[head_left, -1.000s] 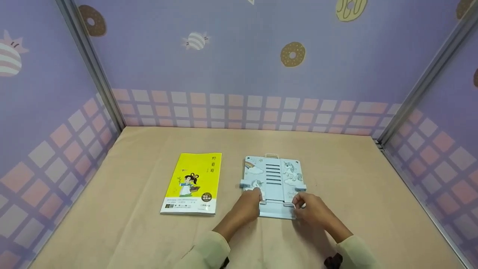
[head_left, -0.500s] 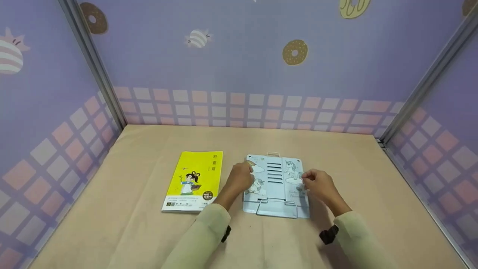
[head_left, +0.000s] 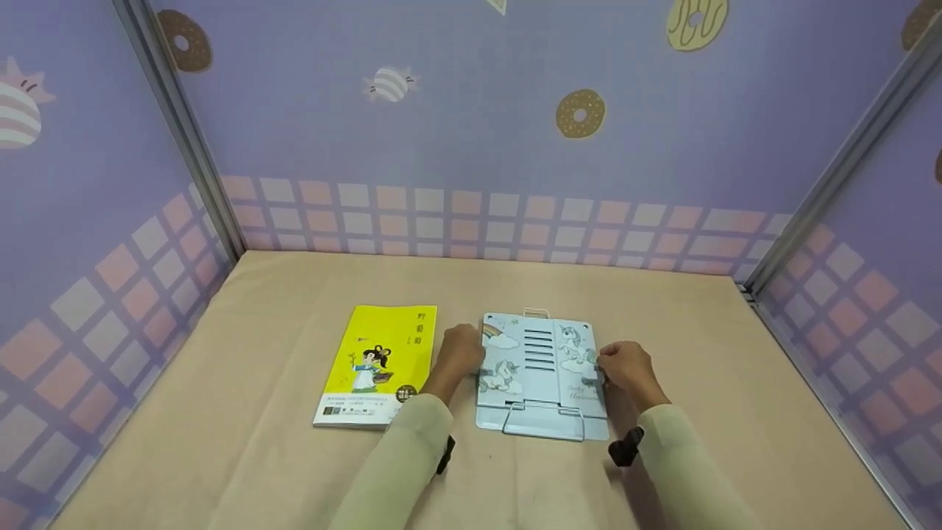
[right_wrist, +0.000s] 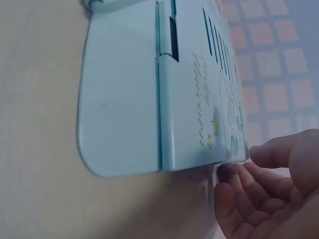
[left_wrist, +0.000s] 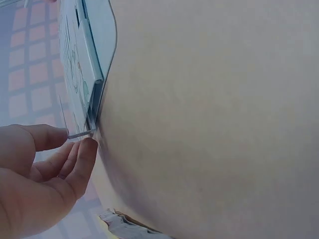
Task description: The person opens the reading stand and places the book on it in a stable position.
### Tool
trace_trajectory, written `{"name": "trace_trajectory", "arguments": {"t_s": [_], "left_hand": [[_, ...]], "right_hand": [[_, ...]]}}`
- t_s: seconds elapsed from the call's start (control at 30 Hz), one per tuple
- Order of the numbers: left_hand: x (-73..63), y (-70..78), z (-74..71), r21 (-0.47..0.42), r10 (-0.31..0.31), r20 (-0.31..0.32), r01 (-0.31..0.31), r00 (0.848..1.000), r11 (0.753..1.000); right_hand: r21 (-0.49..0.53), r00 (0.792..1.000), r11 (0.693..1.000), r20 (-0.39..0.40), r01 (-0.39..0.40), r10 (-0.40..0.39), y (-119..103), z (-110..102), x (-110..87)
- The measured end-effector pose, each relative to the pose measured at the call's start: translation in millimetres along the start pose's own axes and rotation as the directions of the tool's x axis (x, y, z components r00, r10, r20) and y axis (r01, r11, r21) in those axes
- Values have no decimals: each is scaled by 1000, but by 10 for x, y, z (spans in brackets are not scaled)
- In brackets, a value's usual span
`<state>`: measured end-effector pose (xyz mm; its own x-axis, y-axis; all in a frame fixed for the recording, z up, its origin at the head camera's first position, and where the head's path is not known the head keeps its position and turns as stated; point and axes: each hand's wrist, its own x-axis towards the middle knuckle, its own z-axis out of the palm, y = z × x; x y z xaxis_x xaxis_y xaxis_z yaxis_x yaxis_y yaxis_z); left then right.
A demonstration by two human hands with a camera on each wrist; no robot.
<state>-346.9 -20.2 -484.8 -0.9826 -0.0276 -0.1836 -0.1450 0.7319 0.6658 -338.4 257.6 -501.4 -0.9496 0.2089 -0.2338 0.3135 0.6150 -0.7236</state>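
Note:
A pale blue book stand (head_left: 541, 386) with unicorn drawings lies low on the table, its slotted panel facing up. My left hand (head_left: 462, 350) is at its left edge; in the left wrist view, thumb and fingertips pinch a thin clear piece (left_wrist: 79, 134) along the stand's side. On the opposite edge, my right hand (head_left: 627, 366) grips the panel, thumb on the rim and fingers underneath, as the right wrist view shows. A wire loop (head_left: 544, 439) lies across the front ledge. Left of the stand rests a yellow book (head_left: 397, 331) with a cartoon figure.
A beige cloth covers the table (head_left: 257, 442). Purple walls (head_left: 471, 132) with a checked band enclose the back and both sides, joined by metal posts (head_left: 184, 132) at the corners. My left forearm passes close by the book's lower right corner.
Both hands have moved up from the stand's lower corners to its side edges, the left one shifting outward off the panel's face. The front ledge is now uncovered. The book stays put.

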Motion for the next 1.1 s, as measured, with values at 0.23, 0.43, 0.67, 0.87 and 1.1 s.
{"name": "trace_trajectory", "arguments": {"t_s": [0.23,0.43,0.67,0.87,1.1], "left_hand": [[43,-11,13,-90,-60,40,63,997,994],[59,6,39,-125,-68,45,73,997,989],[84,29,62,-157,-89,39,94,995,983],[94,9,59,-169,-102,27,105,994,980],[92,23,30,-170,-86,5,85,996,982]], "right_hand": [[-56,999,998,21,25,-24,-16,19,11],[-63,999,998,38,21,-18,13,48,20],[-67,1000,998,20,18,-17,26,38,20],[-42,1000,999,7,11,-10,53,60,16],[-18,999,999,-20,26,-26,45,43,18]]}}
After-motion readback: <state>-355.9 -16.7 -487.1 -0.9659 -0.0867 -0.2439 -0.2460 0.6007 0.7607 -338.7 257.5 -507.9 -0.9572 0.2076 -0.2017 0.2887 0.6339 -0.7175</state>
